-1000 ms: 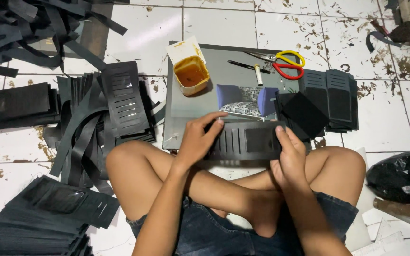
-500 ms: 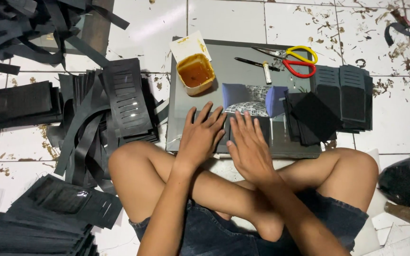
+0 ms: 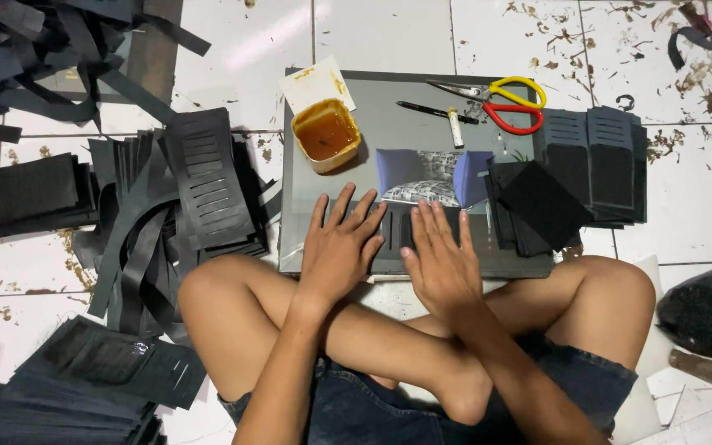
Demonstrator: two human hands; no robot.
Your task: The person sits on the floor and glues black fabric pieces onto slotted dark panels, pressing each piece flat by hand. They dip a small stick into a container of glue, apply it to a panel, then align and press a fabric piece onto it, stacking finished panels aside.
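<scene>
I sit cross-legged on the tiled floor with a grey work board (image 3: 405, 124) in front of my knees. My left hand (image 3: 338, 247) and my right hand (image 3: 442, 264) lie flat, fingers spread, pressing a black slotted piece (image 3: 395, 233) down on the board's near edge. Most of that piece is hidden under my palms. Just beyond my fingertips stands a small blue open-ended box (image 3: 433, 175) with printed paper inside. An orange tub of glue (image 3: 326, 135) sits on the board's far left.
Yellow and red scissors (image 3: 500, 103), a pen (image 3: 432, 109) and a small white tube (image 3: 456, 128) lie at the board's far edge. Stacks of black slotted pieces (image 3: 591, 165) sit at the right, more black pieces and strips (image 3: 199, 189) at the left. A black bag (image 3: 706, 313) lies at right.
A second ago both hands held the black piece up by its ends. They have laid it on the board and moved together, now pressing it flat with open palms.
</scene>
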